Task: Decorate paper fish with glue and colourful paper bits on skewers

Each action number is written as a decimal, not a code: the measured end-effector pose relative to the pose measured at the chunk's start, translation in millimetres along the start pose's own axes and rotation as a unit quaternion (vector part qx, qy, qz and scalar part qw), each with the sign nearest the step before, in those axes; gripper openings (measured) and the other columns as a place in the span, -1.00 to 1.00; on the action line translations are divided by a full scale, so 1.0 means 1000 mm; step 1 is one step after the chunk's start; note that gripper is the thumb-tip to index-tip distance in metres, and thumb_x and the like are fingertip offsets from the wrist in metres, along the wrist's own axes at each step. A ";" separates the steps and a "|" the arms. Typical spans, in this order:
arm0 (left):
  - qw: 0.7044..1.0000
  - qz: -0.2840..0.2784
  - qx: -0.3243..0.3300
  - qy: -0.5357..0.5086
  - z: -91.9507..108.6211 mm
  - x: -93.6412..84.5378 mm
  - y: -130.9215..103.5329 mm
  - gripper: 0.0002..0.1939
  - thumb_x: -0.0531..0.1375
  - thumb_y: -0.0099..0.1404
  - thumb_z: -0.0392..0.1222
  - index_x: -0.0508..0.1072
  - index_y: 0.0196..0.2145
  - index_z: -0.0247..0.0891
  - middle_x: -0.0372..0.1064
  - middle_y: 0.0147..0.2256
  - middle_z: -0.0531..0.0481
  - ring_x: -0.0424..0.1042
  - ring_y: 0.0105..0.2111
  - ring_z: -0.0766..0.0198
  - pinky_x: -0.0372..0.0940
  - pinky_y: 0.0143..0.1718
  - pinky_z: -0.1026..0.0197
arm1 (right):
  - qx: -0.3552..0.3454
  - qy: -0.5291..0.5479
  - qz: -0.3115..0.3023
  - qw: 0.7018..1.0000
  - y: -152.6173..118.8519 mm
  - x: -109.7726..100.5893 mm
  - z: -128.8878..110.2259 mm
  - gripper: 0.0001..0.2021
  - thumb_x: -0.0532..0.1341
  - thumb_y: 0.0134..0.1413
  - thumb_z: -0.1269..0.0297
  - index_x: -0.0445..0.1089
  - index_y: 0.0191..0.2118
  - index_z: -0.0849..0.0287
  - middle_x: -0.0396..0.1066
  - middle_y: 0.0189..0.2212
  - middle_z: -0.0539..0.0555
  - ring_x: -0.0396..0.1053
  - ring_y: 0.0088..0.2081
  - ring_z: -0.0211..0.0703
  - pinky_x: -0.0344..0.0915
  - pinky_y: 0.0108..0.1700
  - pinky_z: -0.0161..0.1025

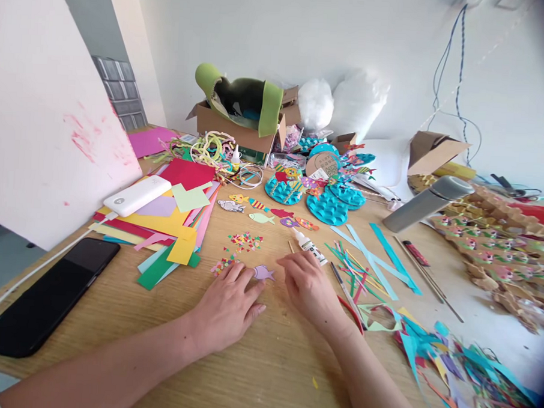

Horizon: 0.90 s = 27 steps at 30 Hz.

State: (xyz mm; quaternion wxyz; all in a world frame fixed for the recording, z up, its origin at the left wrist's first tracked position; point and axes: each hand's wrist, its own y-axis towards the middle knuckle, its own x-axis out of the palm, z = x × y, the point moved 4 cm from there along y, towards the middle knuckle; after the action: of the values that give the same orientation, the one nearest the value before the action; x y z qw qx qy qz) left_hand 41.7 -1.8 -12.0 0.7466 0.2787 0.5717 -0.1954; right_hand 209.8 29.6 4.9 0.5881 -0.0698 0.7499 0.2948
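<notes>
A small purple paper fish (pixel 263 273) lies flat on the wooden table between my hands. My left hand (pixel 230 301) rests with spread fingers on the table, its fingertips beside the fish and at the edge of some tiny coloured paper bits (pixel 244 242). To the right of the fish is my right hand (pixel 311 287), its fingers curled together; whether anything small is between them is hidden. Just beyond it lies a white glue bottle (pixel 310 246). Several cut fish, among them a pale green one (pixel 261 218), lie farther back.
Coloured paper (pixel 187 173), a power bank (pixel 137 196) and a phone (pixel 47 293) are at left. Blue egg-tray pieces (pixel 326 207) stand behind. Paper strips (pixel 354 268), a grey flask (pixel 427 203), scissors (pixel 352 313) and paper scraps (pixel 467 369) are at right.
</notes>
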 end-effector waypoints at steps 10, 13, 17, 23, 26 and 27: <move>1.000 0.021 0.012 0.013 0.005 -0.001 -0.002 -0.60 0.00 0.41 0.01 0.42 0.01 -0.26 0.32 0.04 -0.18 0.17 0.12 -0.02 0.13 0.14 -0.11 | 0.236 -0.162 -0.171 0.943 -0.008 0.005 0.014 -0.78 0.01 0.27 0.34 0.39 -0.28 0.20 0.49 -0.28 0.17 0.50 -0.27 -0.04 0.24 -0.42 -0.24; 0.999 0.029 0.017 0.022 0.008 -0.001 -0.004 -0.58 -0.01 0.41 0.03 0.44 -0.02 -0.31 0.35 0.03 -0.21 0.19 0.12 -0.03 0.14 0.14 -0.09 | 0.254 -0.165 -0.196 0.933 -0.008 0.005 0.012 -0.78 -0.02 0.26 0.42 0.38 -0.26 0.22 0.50 -0.27 0.18 0.52 -0.28 -0.04 0.22 -0.43 -0.26; 0.998 0.052 0.030 0.028 0.012 -0.003 -0.005 -0.57 0.01 0.39 0.04 0.45 -0.09 -0.36 0.37 0.01 -0.24 0.22 0.10 -0.05 0.15 0.13 -0.08 | 0.270 -0.180 -0.214 0.921 -0.006 0.003 0.011 -0.74 -0.04 0.26 0.43 0.39 -0.30 0.25 0.51 -0.32 0.22 0.53 -0.29 0.00 0.22 -0.43 -0.26; 0.992 0.059 0.111 -0.028 0.020 -0.009 -0.008 -0.67 0.02 0.41 -0.02 0.45 -0.21 -0.31 0.44 -0.19 -0.15 0.34 -0.06 0.09 0.23 -0.01 0.01 | 0.305 -0.159 -0.204 0.917 -0.006 0.002 0.013 -0.75 0.00 0.21 0.35 0.41 -0.33 0.25 0.54 -0.37 0.22 0.52 -0.34 -0.02 0.16 -0.42 -0.25; 0.983 0.033 0.174 -0.054 0.028 -0.005 -0.014 -0.69 0.03 0.41 -0.03 0.45 -0.23 -0.29 0.46 -0.26 -0.12 0.36 -0.16 0.16 0.24 -0.07 0.07 | 0.319 -0.142 -0.156 0.924 -0.008 0.001 0.017 -0.76 0.02 0.19 0.32 0.41 -0.38 0.20 0.53 -0.44 0.17 0.50 -0.40 -0.06 0.09 -0.44 -0.25; 0.980 0.024 0.187 -0.061 0.030 -0.003 -0.016 -0.69 0.02 0.41 -0.03 0.45 -0.22 -0.28 0.46 -0.27 -0.11 0.36 -0.18 0.17 0.24 -0.08 0.08 | 0.319 -0.135 -0.138 0.928 -0.009 0.001 0.018 -0.76 0.03 0.18 0.30 0.40 -0.40 0.18 0.53 -0.46 0.15 0.49 -0.42 -0.07 0.07 -0.45 -0.25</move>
State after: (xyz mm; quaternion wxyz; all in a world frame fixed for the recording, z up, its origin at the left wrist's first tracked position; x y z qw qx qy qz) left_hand 53.4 -33.0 -6.2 0.7194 0.4141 0.4717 -0.2975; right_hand 229.0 32.1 -2.1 0.7101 0.0589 0.7006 -0.0371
